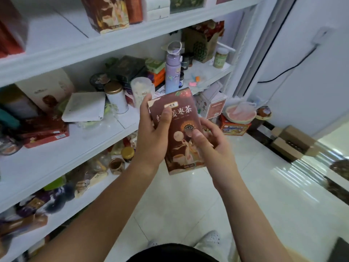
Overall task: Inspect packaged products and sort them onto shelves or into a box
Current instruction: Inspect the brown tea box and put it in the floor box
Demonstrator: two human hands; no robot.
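I hold a dark red tea box (181, 114) with white Chinese lettering upright in front of me, its printed face towards the camera. My left hand (153, 129) grips its left edge, thumb across the front and fingers behind. My right hand (211, 142) holds the lower right side, thumb pressed on the round emblem on the front. The box hangs in the air over the tiled floor, just to the right of the white shelves (105, 44).
The shelves on the left hold several boxes, tins and jars, among them a white tin with a gold lid (116, 99) and a purple bottle (172, 72). Cardboard boxes (290, 142) and a red box (234, 126) stand on the floor (245, 195) by the wall.
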